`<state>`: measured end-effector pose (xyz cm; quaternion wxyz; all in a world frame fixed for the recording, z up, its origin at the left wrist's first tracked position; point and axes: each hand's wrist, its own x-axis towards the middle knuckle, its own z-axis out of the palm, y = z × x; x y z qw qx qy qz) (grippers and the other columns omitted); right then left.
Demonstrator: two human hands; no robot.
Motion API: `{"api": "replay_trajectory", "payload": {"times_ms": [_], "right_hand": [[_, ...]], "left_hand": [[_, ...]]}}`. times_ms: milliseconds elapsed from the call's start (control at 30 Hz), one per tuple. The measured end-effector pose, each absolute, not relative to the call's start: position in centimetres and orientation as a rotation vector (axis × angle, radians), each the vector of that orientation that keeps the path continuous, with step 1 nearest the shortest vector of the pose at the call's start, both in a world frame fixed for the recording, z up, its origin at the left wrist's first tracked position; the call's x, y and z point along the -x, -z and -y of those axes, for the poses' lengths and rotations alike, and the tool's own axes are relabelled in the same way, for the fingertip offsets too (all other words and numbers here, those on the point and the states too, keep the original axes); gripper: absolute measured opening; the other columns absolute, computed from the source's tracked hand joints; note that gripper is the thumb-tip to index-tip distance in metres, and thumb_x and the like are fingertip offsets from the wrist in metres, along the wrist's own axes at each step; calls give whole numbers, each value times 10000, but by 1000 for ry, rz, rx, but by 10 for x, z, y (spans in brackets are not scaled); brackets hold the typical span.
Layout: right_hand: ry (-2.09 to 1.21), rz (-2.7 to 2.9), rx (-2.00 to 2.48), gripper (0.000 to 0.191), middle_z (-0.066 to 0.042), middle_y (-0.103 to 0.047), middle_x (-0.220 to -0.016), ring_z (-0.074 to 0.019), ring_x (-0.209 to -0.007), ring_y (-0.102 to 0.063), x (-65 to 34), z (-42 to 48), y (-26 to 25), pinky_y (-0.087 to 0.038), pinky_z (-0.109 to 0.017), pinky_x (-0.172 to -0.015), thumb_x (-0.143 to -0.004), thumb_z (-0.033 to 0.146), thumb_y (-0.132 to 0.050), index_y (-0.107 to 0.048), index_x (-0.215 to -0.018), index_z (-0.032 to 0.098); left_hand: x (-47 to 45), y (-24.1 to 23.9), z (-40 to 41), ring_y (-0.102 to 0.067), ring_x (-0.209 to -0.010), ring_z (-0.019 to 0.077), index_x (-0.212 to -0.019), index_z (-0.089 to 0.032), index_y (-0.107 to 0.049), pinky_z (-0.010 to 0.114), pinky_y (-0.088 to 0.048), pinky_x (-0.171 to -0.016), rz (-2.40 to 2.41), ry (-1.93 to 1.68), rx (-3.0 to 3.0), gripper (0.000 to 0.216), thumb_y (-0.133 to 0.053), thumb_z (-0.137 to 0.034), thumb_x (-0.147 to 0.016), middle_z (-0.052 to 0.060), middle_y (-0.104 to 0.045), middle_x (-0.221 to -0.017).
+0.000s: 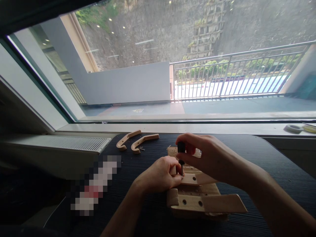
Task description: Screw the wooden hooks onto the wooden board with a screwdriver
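My right hand [195, 149] grips the black handle of a screwdriver [181, 148] from above. Its shaft points straight down at a pale wooden hook [189, 179], where the tip is partly hidden by fingers. My left hand [164, 174] is closed around the curved end of that same hook, beside the screwdriver tip. Underneath lies a rough wooden board [209, 190]. A second wooden hook [217, 203] lies across the board's near end, with two dark screw holes or heads visible in it.
Two loose wooden hooks [128, 139] lie at the back left of the dark table [138, 164], with a few small screws [141, 148] by them. A blurred-out patch [96, 187] covers something at left. Rolls of tape [293, 128] rest on the windowsill at right.
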<state>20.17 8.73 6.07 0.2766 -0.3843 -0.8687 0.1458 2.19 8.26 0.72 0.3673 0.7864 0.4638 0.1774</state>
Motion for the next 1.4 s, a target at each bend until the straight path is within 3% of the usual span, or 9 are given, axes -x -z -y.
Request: {"api": "replay_trajectory", "payload": {"times_ms": [133,333,1000,1400], "right_hand": [[-378,2333,1041,127,67,-578,-716,-81,-598,-479,-202,-87,-58,-363,-213,-544,-848,337,-608,-537,-875,236],[-473,2322,993,139,63,-603,-768,-84,-659,-536,-206,-82,-65,-397,-205,-585,-859,273,-574,-569,-998,282],[-635,2315,946,143,47,-623,-750,-94,-651,-550,-202,-82,-67,-403,-219,-594,-888,265,-544,-594,-1023,257],[-701,2237,912,145,15,-616,-779,-111,-686,-557,-200,-90,-59,-442,-232,-610,-872,294,-578,-584,-993,214]], "left_hand": [[-22,-6,-83,-345,-510,70,-669,-145,-608,209,-305,-544,-1189,-466,-2042,96,-582,-211,-734,-74,-365,-515],[-21,-8,-83,-340,-507,60,-728,-153,-613,200,-309,-549,-1205,-446,-2031,75,-589,-223,-728,-75,-375,-555],[-18,-7,-84,-333,-512,63,-761,-153,-582,183,-258,-435,-1144,-367,-1942,61,-569,-189,-713,-77,-383,-563],[-18,-8,-84,-413,-588,88,-772,-149,-614,196,-320,-516,-1177,-360,-1945,106,-584,-243,-732,-51,-457,-618]]}}
